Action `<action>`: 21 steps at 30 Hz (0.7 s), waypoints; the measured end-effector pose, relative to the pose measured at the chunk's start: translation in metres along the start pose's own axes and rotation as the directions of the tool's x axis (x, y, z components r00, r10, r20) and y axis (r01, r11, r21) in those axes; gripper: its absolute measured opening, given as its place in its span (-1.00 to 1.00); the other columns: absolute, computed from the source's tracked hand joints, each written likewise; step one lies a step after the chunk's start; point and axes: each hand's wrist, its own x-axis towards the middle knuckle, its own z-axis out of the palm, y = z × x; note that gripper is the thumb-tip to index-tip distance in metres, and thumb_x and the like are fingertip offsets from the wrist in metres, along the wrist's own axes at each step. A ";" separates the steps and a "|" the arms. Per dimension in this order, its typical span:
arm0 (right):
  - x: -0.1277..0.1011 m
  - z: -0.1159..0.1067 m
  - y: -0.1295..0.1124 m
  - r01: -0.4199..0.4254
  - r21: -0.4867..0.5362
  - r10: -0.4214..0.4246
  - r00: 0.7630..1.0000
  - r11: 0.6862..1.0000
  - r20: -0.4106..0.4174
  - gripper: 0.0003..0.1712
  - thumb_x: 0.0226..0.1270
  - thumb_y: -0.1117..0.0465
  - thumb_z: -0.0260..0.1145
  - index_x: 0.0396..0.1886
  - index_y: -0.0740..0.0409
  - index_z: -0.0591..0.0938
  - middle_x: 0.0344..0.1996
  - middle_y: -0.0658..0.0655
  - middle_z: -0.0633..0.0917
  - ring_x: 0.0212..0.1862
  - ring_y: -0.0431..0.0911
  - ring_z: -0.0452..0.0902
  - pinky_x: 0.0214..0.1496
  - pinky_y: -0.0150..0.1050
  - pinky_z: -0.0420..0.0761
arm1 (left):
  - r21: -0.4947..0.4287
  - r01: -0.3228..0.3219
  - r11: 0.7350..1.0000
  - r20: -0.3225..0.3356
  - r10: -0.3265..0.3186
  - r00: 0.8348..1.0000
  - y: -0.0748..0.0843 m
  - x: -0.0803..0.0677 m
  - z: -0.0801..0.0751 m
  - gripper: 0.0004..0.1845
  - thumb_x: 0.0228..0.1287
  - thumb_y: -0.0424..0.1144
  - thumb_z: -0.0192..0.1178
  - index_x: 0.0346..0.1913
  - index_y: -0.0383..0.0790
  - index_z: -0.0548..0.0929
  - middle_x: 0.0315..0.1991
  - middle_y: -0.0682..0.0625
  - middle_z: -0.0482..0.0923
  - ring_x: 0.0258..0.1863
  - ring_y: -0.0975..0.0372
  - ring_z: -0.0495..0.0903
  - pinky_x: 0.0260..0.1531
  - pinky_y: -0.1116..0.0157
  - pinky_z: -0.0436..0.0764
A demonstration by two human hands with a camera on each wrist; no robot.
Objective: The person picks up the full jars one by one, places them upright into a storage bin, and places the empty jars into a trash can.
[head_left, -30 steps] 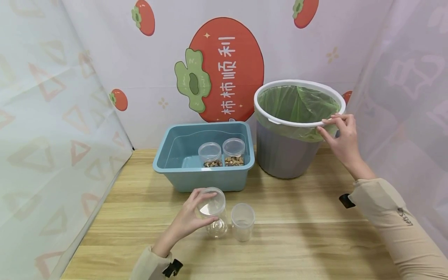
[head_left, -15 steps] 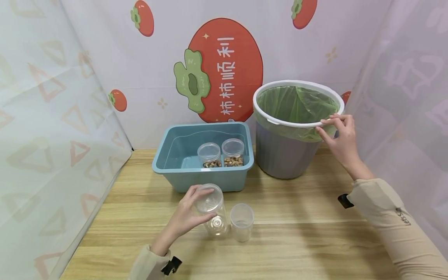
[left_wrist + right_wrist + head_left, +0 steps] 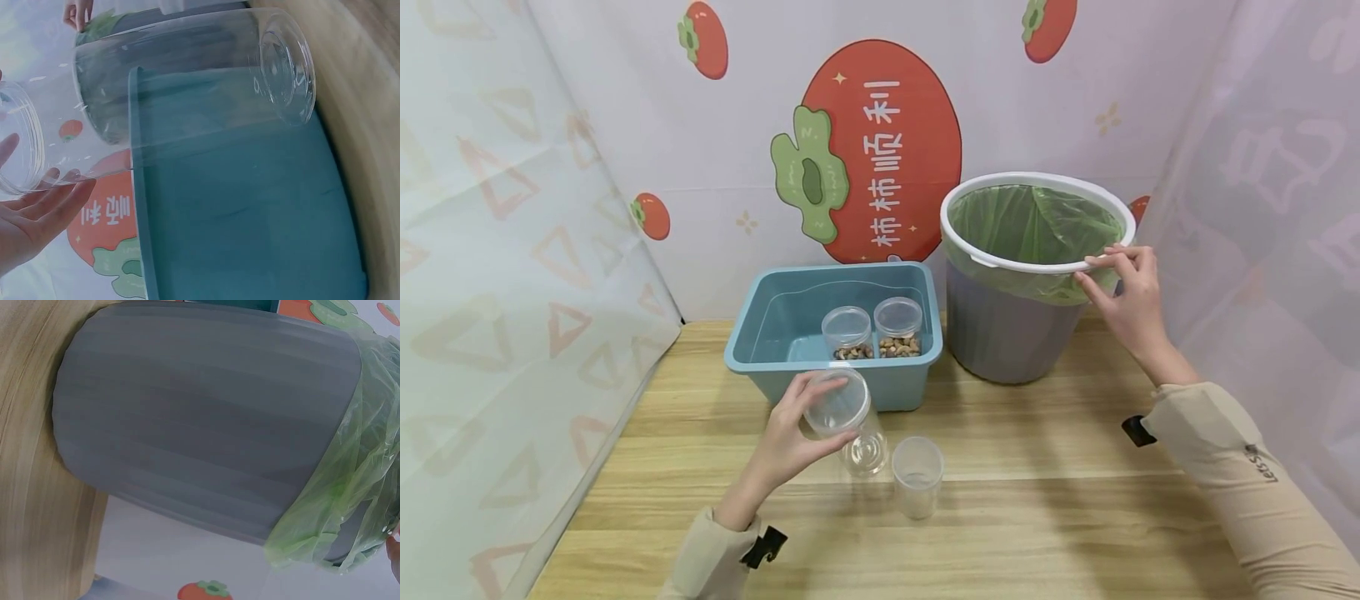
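Left hand (image 3: 784, 435) grips clear jar (image 3: 856, 410), cup (image 3: 917, 481) nearby, blue tub (image 3: 898, 383) behind; right hand (image 3: 1135, 298) pinches bin rim (image 3: 1037, 268).

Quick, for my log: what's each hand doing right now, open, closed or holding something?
Left hand: closed, holding the tall jar near its top.
Right hand: closed, pinching the bin rim.

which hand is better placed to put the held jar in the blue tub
Probably the left hand: it grips the clear jar close to the blue tub, while the right hand holds the gray bin by its rim.
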 end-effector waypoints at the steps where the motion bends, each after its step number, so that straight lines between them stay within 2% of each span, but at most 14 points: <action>1: 0.000 0.000 0.000 0.002 0.003 -0.002 1.000 1.000 -0.003 -0.68 -0.18 0.53 0.39 -0.31 0.43 0.57 -0.21 0.44 0.39 -0.01 0.23 0.27 0.10 -0.12 0.19 | -0.001 -0.011 1.000 -0.003 0.011 1.000 0.000 0.002 -0.001 -0.33 -0.27 -0.26 0.46 0.06 -0.09 0.47 0.02 -0.07 0.35 0.00 0.14 0.37 -0.20 0.16 0.50; 11: -0.001 0.003 0.002 -0.011 -0.003 0.011 1.000 1.000 -0.014 -0.64 -0.28 0.63 0.38 -0.35 0.48 0.55 -0.23 0.46 0.38 -0.03 0.27 0.25 0.07 -0.13 0.18 | -0.006 -0.112 0.994 -0.074 0.111 0.991 0.012 0.029 -0.015 -0.35 -0.27 -0.27 0.45 0.04 -0.18 0.48 0.01 -0.09 0.37 0.01 0.13 0.37 -0.17 0.18 0.47; 17: -0.001 0.001 0.000 -0.016 0.006 0.016 1.000 1.000 -0.001 -0.67 -0.20 0.54 0.40 -0.32 0.42 0.57 -0.21 0.42 0.39 -0.01 0.23 0.26 0.07 -0.11 0.19 | -0.069 -0.165 0.984 -0.121 0.156 0.980 0.021 0.045 -0.021 -0.40 -0.16 -0.14 0.41 0.03 -0.23 0.48 0.02 -0.12 0.37 0.02 0.12 0.36 -0.16 0.20 0.49; 21: -0.001 0.001 0.001 -0.018 0.000 0.018 1.000 1.000 0.000 -0.67 -0.20 0.54 0.39 -0.32 0.42 0.57 -0.21 0.42 0.39 -0.01 0.23 0.26 0.07 -0.10 0.20 | -0.121 -0.184 0.975 -0.141 0.167 0.976 0.026 0.057 -0.024 -0.40 -0.16 -0.19 0.41 0.02 -0.28 0.48 0.01 -0.14 0.38 0.01 0.10 0.37 -0.15 0.19 0.51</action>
